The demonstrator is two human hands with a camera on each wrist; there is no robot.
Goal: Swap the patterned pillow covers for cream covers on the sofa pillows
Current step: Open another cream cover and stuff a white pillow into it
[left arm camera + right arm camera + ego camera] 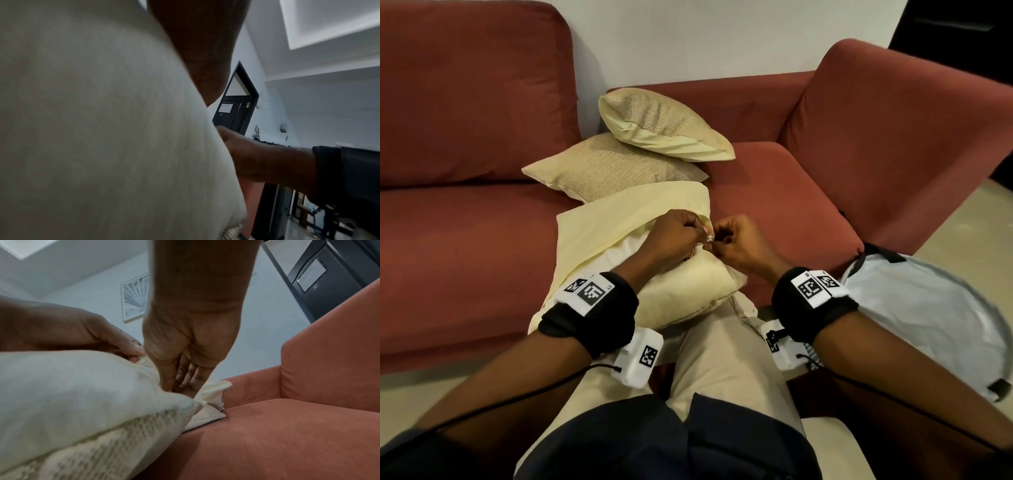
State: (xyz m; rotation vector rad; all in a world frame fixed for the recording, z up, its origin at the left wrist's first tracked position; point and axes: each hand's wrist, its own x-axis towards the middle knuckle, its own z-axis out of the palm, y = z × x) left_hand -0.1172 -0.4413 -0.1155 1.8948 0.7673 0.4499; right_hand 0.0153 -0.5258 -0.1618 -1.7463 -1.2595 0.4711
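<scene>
A pillow in a cream cover lies on the sofa's front edge against my knee. Its woven underside shows in the right wrist view. My left hand and right hand meet at the cover's open edge, both with fingers curled and pinching the fabric. In the right wrist view my right hand pinches the seam while my left hand grips the edge beside it. Cream fabric fills the left wrist view and hides the left fingers; the right hand shows there. Whether a zip pull is held is not visible.
Two more cream pillows are stacked at the back of the red sofa seat. A flat cream cover lies under my left forearm. A pale round fabric bag sits on the floor to the right, beside the sofa arm.
</scene>
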